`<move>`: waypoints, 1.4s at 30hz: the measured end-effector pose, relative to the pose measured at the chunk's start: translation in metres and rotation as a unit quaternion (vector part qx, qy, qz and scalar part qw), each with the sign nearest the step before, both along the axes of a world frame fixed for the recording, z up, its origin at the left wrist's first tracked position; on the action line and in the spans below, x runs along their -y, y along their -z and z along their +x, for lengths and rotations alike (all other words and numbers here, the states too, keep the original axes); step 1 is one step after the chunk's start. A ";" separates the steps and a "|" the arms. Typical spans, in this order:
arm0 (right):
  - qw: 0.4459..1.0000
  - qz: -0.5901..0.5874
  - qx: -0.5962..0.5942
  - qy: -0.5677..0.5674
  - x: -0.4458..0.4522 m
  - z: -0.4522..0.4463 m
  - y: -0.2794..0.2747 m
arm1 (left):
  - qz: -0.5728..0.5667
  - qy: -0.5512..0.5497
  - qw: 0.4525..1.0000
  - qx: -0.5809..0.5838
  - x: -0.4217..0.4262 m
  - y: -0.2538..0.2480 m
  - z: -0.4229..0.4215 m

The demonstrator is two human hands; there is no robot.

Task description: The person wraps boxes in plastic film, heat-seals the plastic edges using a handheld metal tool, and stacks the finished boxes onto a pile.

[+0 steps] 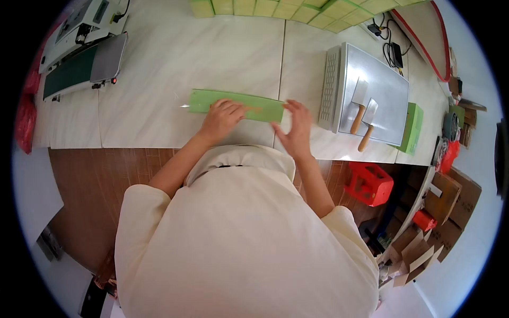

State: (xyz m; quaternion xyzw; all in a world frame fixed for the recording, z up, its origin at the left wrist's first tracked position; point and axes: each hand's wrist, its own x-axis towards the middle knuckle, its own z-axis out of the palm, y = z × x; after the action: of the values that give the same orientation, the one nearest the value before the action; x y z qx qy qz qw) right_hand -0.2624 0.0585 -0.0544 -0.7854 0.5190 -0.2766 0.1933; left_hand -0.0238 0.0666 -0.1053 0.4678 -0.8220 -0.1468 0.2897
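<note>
A long, flat green carton (265,108) lies crosswise near the front edge of the pale table, with a tan mark on its top. My left hand (221,120) rests over its middle, fingers together and curled onto it; the thumb is mostly hidden. At the carton's right end is my right hand (298,126), thumb and fingers spread apart around that end. Whether the right fingertips touch the carton I cannot tell. A small shiny white bit (184,106) shows just left of the carton.
Right of my hands stands a metal-topped box (384,74) bearing two wooden-handled cleavers (362,94). A green box (412,130) is beside it. Stacked green-yellow boxes (246,7) line the back. A machine with a green belt (70,76) occupies the left. A red stool (369,184) stands below.
</note>
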 end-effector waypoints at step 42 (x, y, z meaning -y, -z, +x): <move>0.995 0.063 0.058 -0.058 0.001 0.007 0.040 | 0.084 -0.016 0.995 0.053 0.005 -0.017 0.120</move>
State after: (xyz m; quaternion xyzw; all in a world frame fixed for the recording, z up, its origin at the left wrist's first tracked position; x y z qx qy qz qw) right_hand -0.2557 0.0574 -0.0947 -0.7829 0.4767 -0.2770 0.2881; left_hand 0.0962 0.0616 -0.0885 0.5107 -0.8133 -0.1858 0.2077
